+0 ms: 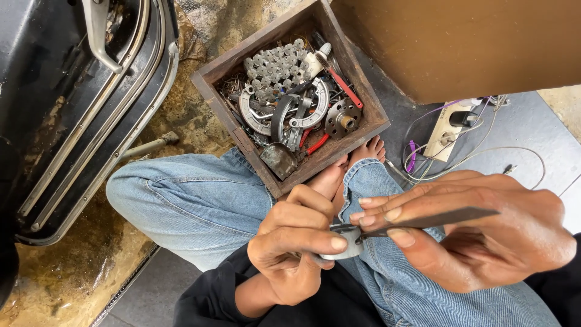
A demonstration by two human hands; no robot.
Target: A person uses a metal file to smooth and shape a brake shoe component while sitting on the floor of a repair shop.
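While the person sits cross-legged in blue jeans (200, 200), the largest thing in view is the black vehicle body (66, 109) with its metal trim, filling the nine-to-eleven o'clock side above a stained, rust-coloured floor (72, 266). At one o'clock stands a brown cabinet side (460, 42), and below it, near three o'clock, a white power strip (446, 132) with a tangle of thin wires. At twelve o'clock a wooden box (357, 79) rests just beside the bare feet, crowded with brake shoes, small sprockets, a round hub part and red-handled tools.

Down at five to six o'clock the work sits over the lap. The left hand (296, 254) is closed around a small grey metal disc (345, 249), thumb pressed on its upper face, fingers curled beneath. The right hand (484, 236) pinches a thin flat dark blade (442, 219) between thumb and straight fingers, its tip touching the disc's top edge at about nine o'clock from that hand.

To do this well, I judge the disc should stay braced against the knee, the blade kept nearly flat to the face, pressure light and directed away from the left thumb, since a slip would run straight toward it.
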